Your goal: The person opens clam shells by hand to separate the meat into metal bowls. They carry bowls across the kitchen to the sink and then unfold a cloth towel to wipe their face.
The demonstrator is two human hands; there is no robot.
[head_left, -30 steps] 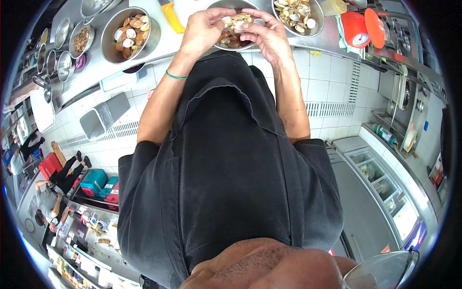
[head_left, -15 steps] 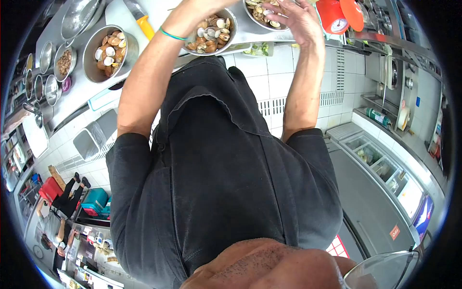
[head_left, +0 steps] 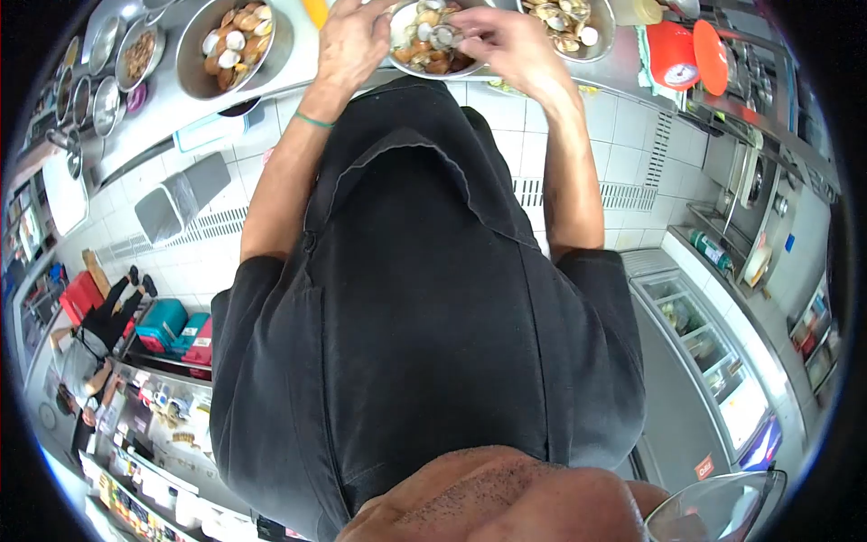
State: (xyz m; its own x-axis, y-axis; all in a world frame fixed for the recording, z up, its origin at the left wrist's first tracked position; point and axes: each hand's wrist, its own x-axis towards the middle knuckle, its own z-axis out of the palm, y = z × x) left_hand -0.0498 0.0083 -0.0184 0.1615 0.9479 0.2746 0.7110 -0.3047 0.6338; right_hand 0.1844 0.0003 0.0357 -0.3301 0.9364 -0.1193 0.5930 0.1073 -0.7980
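– What are the hands doing?
– The right hand (head_left: 519, 52), coming in from the right side, dips over the middle bowl (head_left: 394, 56), its fingertips at a grey clam shell (head_left: 442, 37). Whether they are closed on it, the view cannot tell.

– And the left?
– The left hand (head_left: 354, 43), a green band (head_left: 315, 121) at its wrist, hangs at the bowl's left side, thumb and forefinger apart. Nothing can be seen in its grasp, though the upper fingers run close to the top edge.

– Where are the clams?
– Brown and pale clams (head_left: 432, 61) lie in the middle bowl, beneath and between both hands, at the near edge of a steel counter (head_left: 298, 63).

– What flanks them?
– At right, a metal bowl (head_left: 607, 45) of opened clams (head_left: 562, 20); farther right, a red dial scale (head_left: 670, 54). At left, a yellow handle (head_left: 315, 11), then a deep steel bowl (head_left: 191, 68) of more clams and a smaller bowl (head_left: 153, 74) of brown pieces.

– And beyond the counter?
– A grey bin (head_left: 163, 213) stands on the white-tiled floor (head_left: 506, 108), and a chest with glass compartments (head_left: 691, 330) is at right. Two co-workers (head_left: 79, 366) appear in the background, lower left.
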